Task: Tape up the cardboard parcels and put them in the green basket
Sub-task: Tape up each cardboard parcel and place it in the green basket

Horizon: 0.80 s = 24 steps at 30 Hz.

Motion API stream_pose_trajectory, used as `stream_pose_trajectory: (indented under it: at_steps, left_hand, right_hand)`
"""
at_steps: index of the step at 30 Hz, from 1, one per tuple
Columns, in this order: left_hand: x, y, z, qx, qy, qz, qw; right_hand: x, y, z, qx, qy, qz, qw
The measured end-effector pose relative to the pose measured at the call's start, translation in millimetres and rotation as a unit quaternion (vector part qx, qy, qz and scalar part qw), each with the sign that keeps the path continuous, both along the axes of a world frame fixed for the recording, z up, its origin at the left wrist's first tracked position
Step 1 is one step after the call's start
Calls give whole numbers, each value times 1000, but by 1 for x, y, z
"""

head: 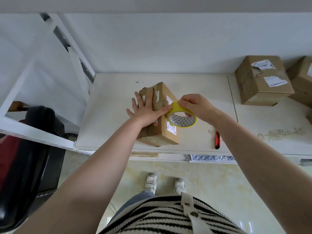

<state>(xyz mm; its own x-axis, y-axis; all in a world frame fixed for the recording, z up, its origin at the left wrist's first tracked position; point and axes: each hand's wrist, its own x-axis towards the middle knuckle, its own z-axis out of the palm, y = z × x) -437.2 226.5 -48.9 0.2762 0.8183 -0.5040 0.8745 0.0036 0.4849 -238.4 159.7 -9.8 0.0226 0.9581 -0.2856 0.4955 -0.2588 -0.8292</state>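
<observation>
Head view: taping the parcel (162,115) near the worktop's (109,115) front edge.
The left hand (145,108) lay spread flat on its top; the right hand (194,107) pinched the yellow tape roll (183,118). Next, probably drawing tape along the seam; bare worktop lay either side, more parcels (263,80) far right.

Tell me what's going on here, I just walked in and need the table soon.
A person is taping a cardboard parcel on the white table. The left hand presses flat on its top while the right hand grips a yellow tape roll against it. More parcels wait at the right, and a red utility knife lies nearby. No green basket is visible.
</observation>
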Motion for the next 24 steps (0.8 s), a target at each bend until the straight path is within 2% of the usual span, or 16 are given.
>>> stream_pose_trajectory:
  at_steps: [2, 6, 11, 15, 18, 21, 22, 24]
  left_hand:
    - [-4, 1, 3, -42, -44, 40, 997]
    - [-3, -7, 6, -60, -148, 82, 984]
    - [11, -18, 3, -164, -348, 182, 905]
    - [12, -23, -11, -169, -376, 195, 890]
    - [2, -22, -22, -182, -392, 192, 881]
    - [-9, -21, -29, -186, -419, 193, 868]
    - [-16, -19, -32, -186, -419, 205, 865]
    - [-33, -17, -40, -171, -384, 221, 880]
  right_hand:
    - [-6, 3, 4, 1, -29, 4, 1000]
    - [-14, 13, 22, 9, -183, 20, 983]
    - [-12, 24, 48, 36, -305, 31, 951]
    - [-11, 17, 39, 6, -328, 47, 943]
    - [-10, 13, 28, -22, -397, 83, 914]
    - [-6, 12, 26, -18, -388, 65, 919]
    - [-6, 11, 25, -13, -352, 65, 934]
    - [-11, 8, 23, -1, -258, 73, 964]
